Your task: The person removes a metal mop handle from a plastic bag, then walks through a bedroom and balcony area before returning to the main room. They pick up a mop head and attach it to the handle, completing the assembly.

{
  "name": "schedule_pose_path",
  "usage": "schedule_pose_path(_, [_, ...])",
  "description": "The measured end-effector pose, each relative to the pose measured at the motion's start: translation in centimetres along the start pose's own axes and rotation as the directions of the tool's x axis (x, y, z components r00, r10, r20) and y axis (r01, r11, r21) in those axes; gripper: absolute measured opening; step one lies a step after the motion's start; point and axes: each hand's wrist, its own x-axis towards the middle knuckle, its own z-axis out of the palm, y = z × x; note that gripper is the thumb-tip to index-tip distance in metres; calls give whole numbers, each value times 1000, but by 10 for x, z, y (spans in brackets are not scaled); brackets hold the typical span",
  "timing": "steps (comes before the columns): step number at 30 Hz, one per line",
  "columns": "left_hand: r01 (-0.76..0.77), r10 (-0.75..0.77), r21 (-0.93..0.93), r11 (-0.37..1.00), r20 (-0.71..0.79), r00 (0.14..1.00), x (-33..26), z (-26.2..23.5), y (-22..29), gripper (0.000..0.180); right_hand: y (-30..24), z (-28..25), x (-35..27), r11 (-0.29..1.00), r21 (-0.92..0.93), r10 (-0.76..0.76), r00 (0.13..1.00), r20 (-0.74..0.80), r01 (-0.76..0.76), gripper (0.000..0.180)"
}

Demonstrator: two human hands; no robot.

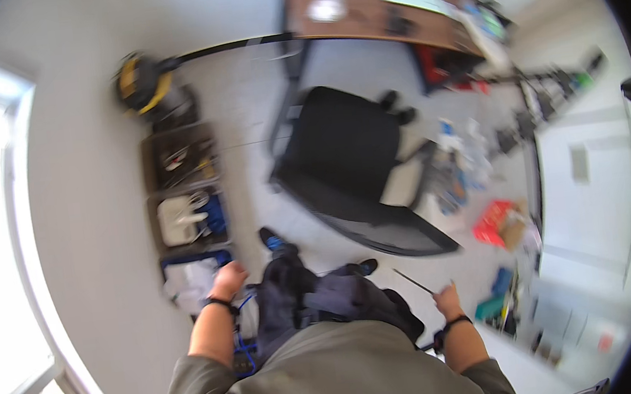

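My right hand (447, 302) is closed around one end of a thin dark rod (414, 281), which points forward and left, away from my body. What kind of tool it is, the blur does not show. My left hand (228, 280) hangs at my left side with its fingers curled in, and nothing shows in it. It is nearest to a bin holding a white bag (189, 283) and some blue material. Dark bands circle both wrists.
Ahead stands a black office chair (349, 154), with a brown desk (346, 18) beyond it. Along the left wall are bins (179, 159) and a black-and-yellow vacuum cleaner (143, 84). Plastic bottles (452, 170), a red bag (496, 223) and a tripod (534, 98) are on the right.
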Motion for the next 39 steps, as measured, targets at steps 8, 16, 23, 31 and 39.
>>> schedule_pose_path(8, [-243, 220, 350, 904, 107, 970, -29, 89, 150, 28, 153, 66, -37, 729, 513, 462, 879, 120, -453, 36])
schedule_pose_path(16, [-445, 331, 472, 761, 307, 892, -34, 208, 320, 30, 263, 146, -120, 448, 607, 580, 730, 362, -657, 39])
schedule_pose_path(23, [-517, 339, 507, 689, 405, 849, -18, 294, 442, 28, 294, 160, -149, 305, 673, 648, 664, 372, -674, 35])
schedule_pose_path(31, [-596, 299, 570, 565, 532, 792, 16, 394, 587, 30, 383, 141, -137, 78, 711, 854, 415, 314, -699, 33])
schedule_pose_path(39, [-759, 324, 580, 296, 687, 651, 51, 488, 767, 28, 432, 173, -132, -89, 609, 733, 363, 576, -788, 33])
